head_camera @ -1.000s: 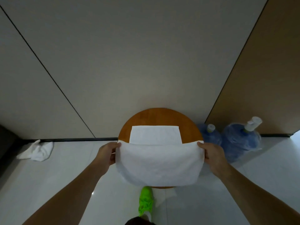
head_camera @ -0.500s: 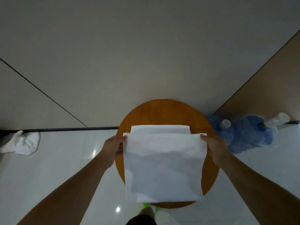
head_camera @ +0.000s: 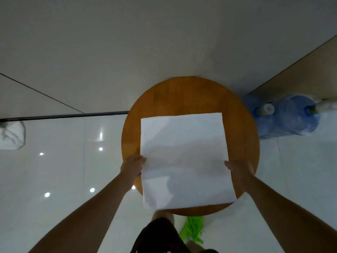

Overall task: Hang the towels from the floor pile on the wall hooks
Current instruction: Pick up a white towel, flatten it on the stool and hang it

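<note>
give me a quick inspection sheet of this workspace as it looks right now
surface: round wooden table against the wall, glossy white floor around it
job's things: white towel spread flat on the table, near edge overhanging; crumpled towel on the floor at far left; no wall hooks in view
clutter: two blue water jugs on the floor right of the table
hands: left hand at the towel's left edge, right hand at its right edge; grip unclear
cables: nothing seen
surroundings: grey wall, brown panel at right
</note>
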